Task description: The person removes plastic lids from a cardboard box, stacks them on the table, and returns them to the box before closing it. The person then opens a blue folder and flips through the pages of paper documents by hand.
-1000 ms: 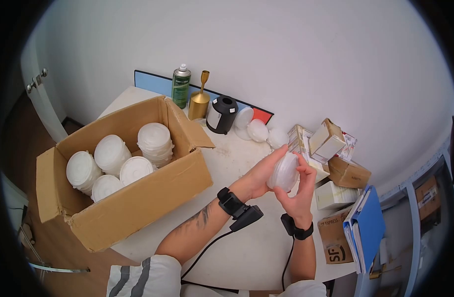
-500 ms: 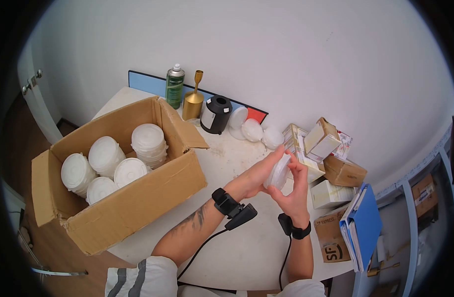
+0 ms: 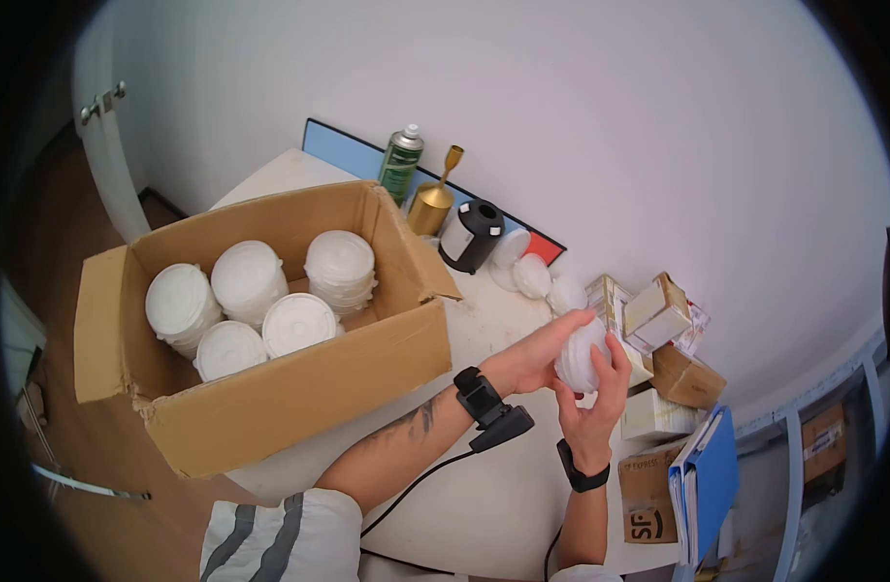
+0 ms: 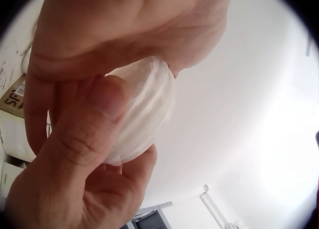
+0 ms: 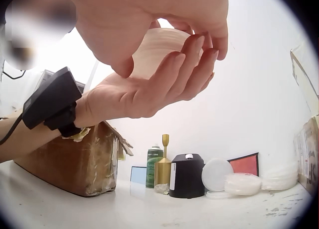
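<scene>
I see the left hand (image 3: 534,359) and right hand (image 3: 594,398) both grasping one white, round stack (image 3: 581,357) above the counter (image 3: 503,504). Nearby stands one box (image 3: 650,490) marked "SF" — farther, one open carton (image 3: 309,403) with five white piles (image 3: 247,276), then one spray can (image 3: 399,165).

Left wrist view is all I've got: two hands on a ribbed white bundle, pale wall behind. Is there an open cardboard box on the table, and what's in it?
Observer: Yes. The head view shows an open cardboard box with five piles of round white pieces visible inside.

Operator: Which of the hands holding the white bundle is nearer that box?

Observer: The left hand is nearer.

Operator: And what's lined up at the back, by the wall?

Observer: In the right wrist view, a black container stands between a gold stand and a white disc.
</scene>
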A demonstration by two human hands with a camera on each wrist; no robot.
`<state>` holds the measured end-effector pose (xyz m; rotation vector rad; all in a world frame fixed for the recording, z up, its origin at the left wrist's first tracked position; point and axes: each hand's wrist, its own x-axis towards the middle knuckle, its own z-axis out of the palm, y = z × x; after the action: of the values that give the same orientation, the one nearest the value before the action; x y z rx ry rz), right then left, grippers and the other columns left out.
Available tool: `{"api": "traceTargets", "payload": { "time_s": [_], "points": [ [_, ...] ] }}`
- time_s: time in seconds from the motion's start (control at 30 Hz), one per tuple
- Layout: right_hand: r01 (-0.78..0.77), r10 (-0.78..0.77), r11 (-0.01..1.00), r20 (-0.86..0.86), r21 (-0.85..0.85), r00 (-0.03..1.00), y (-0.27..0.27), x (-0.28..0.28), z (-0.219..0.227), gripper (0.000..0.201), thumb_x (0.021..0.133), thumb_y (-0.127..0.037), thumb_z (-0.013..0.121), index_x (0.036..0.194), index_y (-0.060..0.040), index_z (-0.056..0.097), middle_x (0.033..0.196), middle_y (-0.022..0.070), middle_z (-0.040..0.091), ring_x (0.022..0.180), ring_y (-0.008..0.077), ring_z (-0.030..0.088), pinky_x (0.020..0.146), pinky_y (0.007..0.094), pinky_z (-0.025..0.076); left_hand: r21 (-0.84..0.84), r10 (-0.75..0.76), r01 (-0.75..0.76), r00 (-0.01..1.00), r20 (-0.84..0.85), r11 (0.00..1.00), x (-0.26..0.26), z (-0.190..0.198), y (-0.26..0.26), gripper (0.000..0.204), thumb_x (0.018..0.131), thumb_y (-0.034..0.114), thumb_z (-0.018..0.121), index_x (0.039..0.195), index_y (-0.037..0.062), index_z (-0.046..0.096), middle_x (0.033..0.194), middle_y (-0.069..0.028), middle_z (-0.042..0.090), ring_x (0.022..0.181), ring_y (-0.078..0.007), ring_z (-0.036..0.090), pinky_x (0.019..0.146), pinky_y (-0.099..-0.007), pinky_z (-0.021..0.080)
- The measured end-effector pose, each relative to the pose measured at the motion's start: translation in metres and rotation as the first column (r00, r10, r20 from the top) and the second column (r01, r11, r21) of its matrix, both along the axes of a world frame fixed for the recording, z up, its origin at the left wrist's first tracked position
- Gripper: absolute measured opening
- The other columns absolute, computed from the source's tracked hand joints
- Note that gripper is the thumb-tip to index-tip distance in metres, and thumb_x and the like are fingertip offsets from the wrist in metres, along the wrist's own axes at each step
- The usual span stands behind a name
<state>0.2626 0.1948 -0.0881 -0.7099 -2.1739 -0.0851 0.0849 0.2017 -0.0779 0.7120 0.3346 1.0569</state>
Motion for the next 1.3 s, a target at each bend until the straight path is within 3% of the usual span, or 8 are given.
{"api": "traceTargets", "payload": {
  "time_s": [0.23,0.47,0.6,0.7,0.8,1.17,1.23,1.3],
  "points": [
    [-0.030,0.022,0.905,-0.023,-0.423,0.999,0.003,-0.032,0.026,0.060,0.069,-0.017,0.088,0.114,-0.0040,0.050,0.107,0.0104,0.051,0.108,0.0282,0.057,0.102,0.0373,0.047,0.312,0.145,-0.002,0.888,-0.436,0.950,-0.029,-0.003,0.005,0.059,0.104,0.063,0.043,0.136,0.0158,0.056,0.128,-0.0063,0.061,0.115,-0.0201,0.061,0.077,-0.0424,0.057],
    [-0.009,0.025,0.976,0.072,-0.217,0.997,0.021,-0.077,0.109,0.060,0.068,-0.018,0.084,0.111,-0.0059,0.044,0.119,0.0116,0.053,0.109,0.0255,0.055,0.102,0.0385,0.046,0.012,0.015,-0.024,0.885,0.465,1.000,-0.028,0.003,0.008,0.106,0.088,0.095,0.022,0.152,0.0112,0.036,0.133,-0.0122,0.061,0.118,-0.0218,0.062,0.098,-0.0421,0.053],
    [-0.322,0.304,0.899,-0.107,-0.298,0.947,-0.006,-0.163,0.144,0.065,0.065,-0.017,0.083,0.115,-0.0069,0.043,0.134,0.0162,0.052,0.118,0.0285,0.055,0.105,0.0419,0.045,-0.036,0.072,-0.062,0.916,0.394,0.997,-0.025,-0.011,0.021,0.102,0.093,0.088,0.037,0.156,0.0074,0.033,0.143,-0.0136,0.054,0.127,-0.0259,0.059,0.103,-0.0457,0.051],
    [-0.406,0.465,0.867,0.174,-0.289,0.868,-0.029,-0.242,0.147,0.066,0.064,-0.018,0.085,0.115,-0.0065,0.045,0.138,0.0207,0.053,0.117,0.0323,0.059,0.101,0.0454,0.050,0.277,0.271,-0.438,0.833,0.483,0.855,-0.001,-0.039,0.027,0.081,0.102,0.072,0.046,0.154,0.0102,0.040,0.146,-0.0077,0.055,0.134,-0.0225,0.055,0.104,-0.0463,0.051],
    [-0.524,0.580,0.813,0.416,-0.253,0.700,-0.016,-0.302,0.125,0.061,0.069,-0.018,0.085,0.113,-0.0030,0.045,0.120,0.0208,0.056,0.110,0.0409,0.057,0.093,0.0456,0.050,0.372,0.150,-0.354,0.865,0.478,0.858,0.050,-0.090,0.080,0.068,0.105,0.060,0.053,0.153,0.0139,0.042,0.153,-0.0036,0.051,0.139,-0.0204,0.052,0.106,-0.0481,0.050],
    [-0.352,0.317,0.923,0.827,-0.157,0.464,-0.021,-0.324,0.110,0.055,0.074,-0.025,0.091,0.115,-0.0046,0.060,0.117,0.0172,0.063,0.112,0.0346,0.062,0.099,0.0445,0.049,0.239,0.139,-0.285,0.861,0.490,0.928,0.040,-0.067,0.070,0.068,0.095,0.056,0.071,0.146,0.0162,0.048,0.149,-0.0045,0.051,0.131,-0.0196,0.057,0.106,-0.0465,0.052],
    [-0.375,0.270,0.921,0.866,-0.106,0.421,-0.022,-0.323,0.101,0.055,0.073,-0.025,0.090,0.115,-0.0051,0.061,0.109,0.0151,0.064,0.107,0.0333,0.064,0.097,0.0441,0.048,0.058,0.235,-0.298,0.845,0.480,0.953,0.021,-0.039,0.041,0.056,0.106,0.065,0.046,0.095,0.0131,0.062,0.089,0.0030,0.062,0.086,-0.0081,0.059,0.084,-0.0276,0.047],
    [-0.406,0.219,0.912,0.901,-0.053,0.374,-0.018,-0.323,0.091,0.054,0.073,-0.025,0.090,0.114,-0.0057,0.061,0.101,0.0131,0.065,0.103,0.0320,0.065,0.095,0.0437,0.048,-0.072,0.249,-0.244,0.857,0.452,0.967,0.013,-0.032,0.040,0.055,0.104,0.065,0.052,0.093,0.0130,0.064,0.085,0.0038,0.063,0.081,-0.0081,0.059,0.079,-0.0281,0.047]
  ]
}}
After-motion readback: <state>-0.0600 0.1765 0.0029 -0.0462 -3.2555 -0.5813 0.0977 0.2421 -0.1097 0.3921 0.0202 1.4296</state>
